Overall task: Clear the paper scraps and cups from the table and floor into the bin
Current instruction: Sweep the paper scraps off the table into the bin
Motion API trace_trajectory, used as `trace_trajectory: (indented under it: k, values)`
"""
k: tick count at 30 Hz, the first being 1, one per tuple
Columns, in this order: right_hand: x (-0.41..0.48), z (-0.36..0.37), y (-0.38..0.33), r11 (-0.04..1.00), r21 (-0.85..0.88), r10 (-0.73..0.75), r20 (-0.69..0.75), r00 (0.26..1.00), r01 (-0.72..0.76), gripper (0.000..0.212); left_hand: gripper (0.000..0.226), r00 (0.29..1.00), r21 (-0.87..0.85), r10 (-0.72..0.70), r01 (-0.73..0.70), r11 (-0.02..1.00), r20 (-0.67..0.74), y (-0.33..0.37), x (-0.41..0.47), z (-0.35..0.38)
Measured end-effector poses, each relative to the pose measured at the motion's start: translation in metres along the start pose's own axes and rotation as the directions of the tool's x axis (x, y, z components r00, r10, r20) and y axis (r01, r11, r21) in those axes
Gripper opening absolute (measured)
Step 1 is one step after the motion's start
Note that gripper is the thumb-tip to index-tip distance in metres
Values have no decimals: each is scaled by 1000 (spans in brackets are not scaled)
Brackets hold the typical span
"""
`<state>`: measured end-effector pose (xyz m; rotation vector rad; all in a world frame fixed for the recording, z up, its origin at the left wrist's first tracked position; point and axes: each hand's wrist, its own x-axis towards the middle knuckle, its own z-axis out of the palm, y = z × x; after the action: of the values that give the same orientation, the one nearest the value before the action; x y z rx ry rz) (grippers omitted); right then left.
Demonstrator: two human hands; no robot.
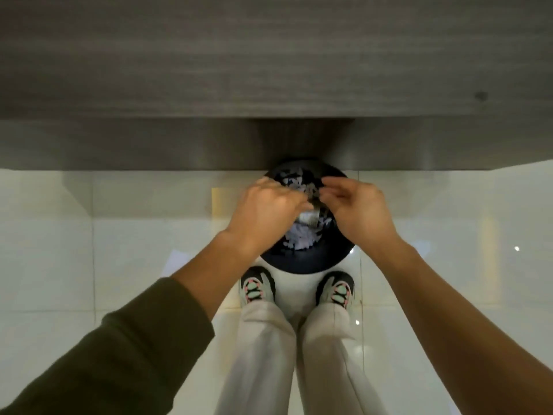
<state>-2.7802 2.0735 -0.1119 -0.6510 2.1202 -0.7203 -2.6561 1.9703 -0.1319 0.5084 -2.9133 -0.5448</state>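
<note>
1. Near field: two shoes (257,284) stand on the tiled floor (119,235), toes just beside the near rim of the bin (302,266). The left arm has a dark sleeve (119,339); the right forearm is bare.

2. Grips: the left grip (266,211) and right grip (359,211) hang side by side over the bin mouth, fingertips facing inward and nearly meeting at ctr. Fingers of both are curled. A small dark blur sits between the tips. Whether either grip holds a scrap cannot be told; motion blur hides it.

3. Key relation: the bin opening lies straight below both grips, approx. equally near to each. Judgement: any release needs a plain vertical drop, no sideways reach. Risk: light scraps may drift past the rim.

4. Container: round black bin, open top. Contents: a heap of pale paper scraps (299,238), plus one whitish lump (308,218) near ctr, poss. a cup; not certain.

5. Far field: the bin's far rim stands by the desk (269,70) front panel; contact cannot be told. No scraps or cups show on the visible desk top or floor.
</note>
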Motion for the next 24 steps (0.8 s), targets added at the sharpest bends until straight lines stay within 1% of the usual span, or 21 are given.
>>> trace_trajectory:
  k: [2, 4, 5, 6, 7, 8, 9, 10, 11, 12, 13, 14, 15, 16, 17, 18, 20, 24]
  values:
    - [4, 9, 6, 999, 36, 14, 27, 1000, -15, 29, 13, 994, -93, -78, 85, 992, 78, -3, -4, 13]
    - [6, 18, 14, 998, 46, 31, 59, 998, -33, 30, 39, 971, -137, -99, 130, 982, 216, -7, -15, 29]
    - [7, 21, 18, 998, 44, 41, 74, 996, -45, 30, 44, 949, -145, -115, 163, 976, 293, -8, -21, 34]
    - [7, 24, 21, 998, 37, 56, 88, 995, -59, 30, 41, 931, -130, -144, 197, 972, 336, -9, -26, 39]
    - [7, 27, 25, 997, 24, 74, 99, 992, -77, 30, 29, 920, -103, -185, 233, 967, 347, -9, -31, 42]
    - [8, 29, 29, 996, 10, 89, 107, 990, -91, 30, 18, 921, -80, -238, 275, 958, 309, -9, -34, 44]
    - [7, 31, 32, 995, -4, 100, 113, 989, -100, 31, 16, 915, -70, -316, 342, 937, 249, -9, -37, 46]
    - [7, 32, 35, 994, -19, 107, 119, 987, -105, 31, 18, 892, -76, -415, 433, 898, 182, -9, -41, 44]
    - [6, 34, 39, 994, -32, 110, 120, 987, -107, 30, 20, 835, -91, -530, 545, 833, 149, -9, -42, 44]
    - [4, 35, 42, 993, -39, 111, 119, 987, -107, 29, 26, 754, -107, -641, 656, 747, 144, -10, -44, 44]
    - [3, 36, 44, 993, -42, 112, 120, 986, -108, 28, 35, 655, -103, -736, 755, 648, 173, -10, -46, 43]
    - [2, 36, 46, 993, -42, 115, 124, 986, -110, 28, 44, 562, -70, -796, 824, 562, 222, -12, -47, 43]
    - [2, 36, 48, 992, -41, 122, 129, 984, -118, 28, 50, 495, -28, -825, 861, 508, 273, -14, -47, 45]
    - [2, 35, 49, 991, -42, 129, 136, 982, -124, 29, 53, 448, 18, -838, 879, 476, 312, -16, -48, 49]
    - [2, 34, 50, 991, -44, 131, 141, 981, -126, 29, 52, 419, 58, -841, 884, 464, 341, -20, -49, 53]
    - [2, 33, 51, 991, -45, 130, 144, 981, -125, 29, 47, 414, 89, -831, 875, 476, 373, -23, -50, 58]
    - [2, 31, 52, 992, -45, 127, 150, 980, -122, 30, 38, 427, 95, -797, 855, 510, 428, -29, -53, 63]
    - [0, 26, 50, 990, -38, 141, 147, 979, -137, 30, 29, 438, 4, -771, 869, 496, 463, -31, -58, 60]
